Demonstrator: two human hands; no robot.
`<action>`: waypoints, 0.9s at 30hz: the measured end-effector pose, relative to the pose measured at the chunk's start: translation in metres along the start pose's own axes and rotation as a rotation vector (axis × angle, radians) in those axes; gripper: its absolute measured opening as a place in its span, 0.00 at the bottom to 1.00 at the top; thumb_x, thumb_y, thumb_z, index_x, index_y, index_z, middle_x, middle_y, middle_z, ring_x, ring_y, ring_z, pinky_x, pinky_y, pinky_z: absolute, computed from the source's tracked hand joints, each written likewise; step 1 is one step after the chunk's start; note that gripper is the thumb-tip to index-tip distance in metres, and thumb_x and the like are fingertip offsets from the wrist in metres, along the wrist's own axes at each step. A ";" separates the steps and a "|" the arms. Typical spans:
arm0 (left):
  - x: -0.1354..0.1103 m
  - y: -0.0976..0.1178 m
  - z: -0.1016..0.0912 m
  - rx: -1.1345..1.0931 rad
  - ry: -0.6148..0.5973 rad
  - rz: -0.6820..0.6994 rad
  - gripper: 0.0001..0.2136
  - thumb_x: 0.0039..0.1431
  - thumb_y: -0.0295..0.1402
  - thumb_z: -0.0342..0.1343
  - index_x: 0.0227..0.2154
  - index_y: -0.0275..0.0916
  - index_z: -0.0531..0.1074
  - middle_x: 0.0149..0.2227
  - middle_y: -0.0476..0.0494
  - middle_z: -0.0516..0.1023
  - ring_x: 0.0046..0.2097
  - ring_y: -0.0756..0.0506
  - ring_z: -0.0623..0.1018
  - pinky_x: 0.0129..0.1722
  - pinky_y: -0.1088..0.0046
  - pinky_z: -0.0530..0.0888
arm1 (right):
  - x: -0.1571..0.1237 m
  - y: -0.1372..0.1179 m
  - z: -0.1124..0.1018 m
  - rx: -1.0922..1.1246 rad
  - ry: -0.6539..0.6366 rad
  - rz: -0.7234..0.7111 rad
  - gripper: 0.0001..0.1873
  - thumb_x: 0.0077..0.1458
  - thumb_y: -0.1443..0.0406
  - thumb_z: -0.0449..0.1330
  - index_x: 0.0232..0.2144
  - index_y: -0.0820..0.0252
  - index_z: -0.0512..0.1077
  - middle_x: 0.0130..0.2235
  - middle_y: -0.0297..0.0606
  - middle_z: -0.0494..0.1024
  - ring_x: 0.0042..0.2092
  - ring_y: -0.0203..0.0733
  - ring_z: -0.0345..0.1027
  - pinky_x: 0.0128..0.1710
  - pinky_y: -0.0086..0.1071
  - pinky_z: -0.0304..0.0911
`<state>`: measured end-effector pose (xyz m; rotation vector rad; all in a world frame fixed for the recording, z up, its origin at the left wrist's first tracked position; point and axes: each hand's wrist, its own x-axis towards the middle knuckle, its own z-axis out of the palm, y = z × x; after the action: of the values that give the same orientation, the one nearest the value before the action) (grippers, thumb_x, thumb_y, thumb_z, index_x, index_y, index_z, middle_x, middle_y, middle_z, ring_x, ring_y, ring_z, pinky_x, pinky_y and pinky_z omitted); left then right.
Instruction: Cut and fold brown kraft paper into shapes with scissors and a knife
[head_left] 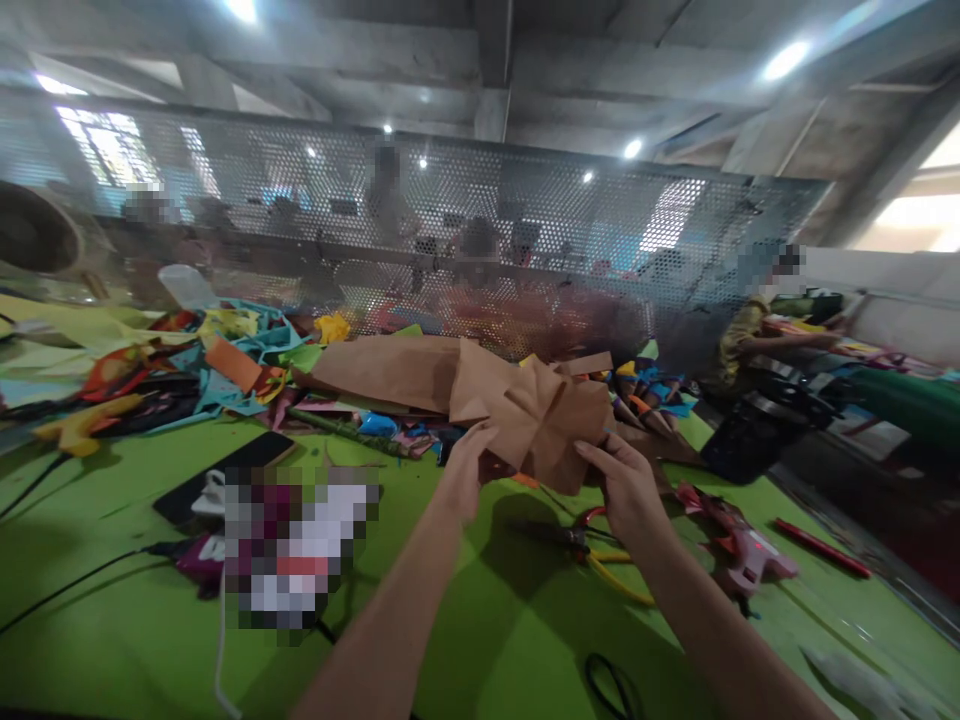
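Folded brown paper [536, 410], creases fanning out from a point near its middle, is up off the bench [487, 620], between the two hands and in front of a larger brown sheet [382, 370].

Left hand [463, 468]: pinching the lower left edge, thumb on the near face, fingers mostly out of sight behind. Right hand [621, 468]: pinching the lower right edge, thumb laid along it. How hard either one presses, cannot tell.

Handling, by judgement: very light, next to no weight for the wrists. Stiff enough to keep a crease and stand out between two grips, but thin; a hard squeeze would likely crush the raised pleats, and a sharp outward pull might tear at a fold. Surface looks dry and matte, so slipping seems a small worry.

Best hold: opposite outer edges, thumb over and fingers under, close to where layers double up. Leave the creased middle free; loose single corners look floppier and poorer to grip.

Below the right forearm, scissors [576, 538] with red and yellow handles lie on the bench. Farther right, a pink glue gun [752, 560], then a red pen-like stick [821, 547].
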<state>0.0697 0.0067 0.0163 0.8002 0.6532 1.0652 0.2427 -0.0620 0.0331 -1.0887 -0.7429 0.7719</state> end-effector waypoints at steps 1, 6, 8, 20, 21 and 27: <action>-0.002 -0.002 0.002 0.003 -0.029 -0.009 0.17 0.45 0.39 0.63 0.40 0.39 0.77 0.39 0.42 0.81 0.35 0.44 0.79 0.31 0.69 0.77 | 0.000 0.000 0.000 0.002 0.005 -0.007 0.13 0.35 0.63 0.72 0.29 0.56 0.79 0.32 0.32 0.82 0.35 0.40 0.72 0.39 0.32 0.66; -0.002 -0.015 0.007 0.088 -0.045 0.070 0.18 0.43 0.38 0.68 0.39 0.37 0.78 0.41 0.40 0.81 0.41 0.41 0.79 0.39 0.67 0.77 | -0.005 0.005 0.003 -0.028 -0.064 0.063 0.16 0.37 0.63 0.71 0.32 0.56 0.78 0.33 0.33 0.82 0.34 0.41 0.72 0.36 0.32 0.67; 0.001 -0.015 0.007 0.116 0.025 0.213 0.18 0.45 0.35 0.67 0.42 0.39 0.78 0.46 0.41 0.80 0.48 0.41 0.78 0.47 0.67 0.74 | -0.006 0.005 0.005 -0.093 -0.133 0.099 0.16 0.38 0.62 0.71 0.32 0.58 0.77 0.29 0.33 0.80 0.29 0.38 0.70 0.30 0.30 0.66; 0.017 0.004 -0.008 0.299 0.153 0.433 0.06 0.47 0.33 0.62 0.28 0.37 0.79 0.36 0.40 0.83 0.45 0.39 0.79 0.47 0.66 0.73 | -0.028 -0.038 -0.059 -1.411 -0.752 -0.153 0.13 0.55 0.63 0.57 0.42 0.50 0.76 0.44 0.39 0.80 0.46 0.52 0.72 0.46 0.41 0.65; 0.017 0.003 -0.008 0.291 0.153 0.428 0.06 0.46 0.32 0.63 0.28 0.37 0.79 0.36 0.40 0.83 0.44 0.39 0.79 0.47 0.66 0.73 | -0.033 -0.035 -0.067 -1.454 -0.761 -0.159 0.17 0.52 0.65 0.57 0.45 0.49 0.75 0.47 0.39 0.79 0.48 0.52 0.72 0.48 0.41 0.64; 0.012 0.005 -0.004 0.232 0.162 0.361 0.05 0.44 0.30 0.65 0.27 0.37 0.79 0.35 0.40 0.83 0.45 0.39 0.79 0.47 0.66 0.73 | -0.045 -0.020 -0.074 -1.571 -0.739 -0.230 0.36 0.39 0.74 0.53 0.53 0.50 0.69 0.54 0.41 0.74 0.56 0.54 0.65 0.56 0.45 0.59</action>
<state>0.0684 0.0207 0.0177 1.0669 0.7984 1.4096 0.2834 -0.1401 0.0241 -2.0292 -2.2548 0.2409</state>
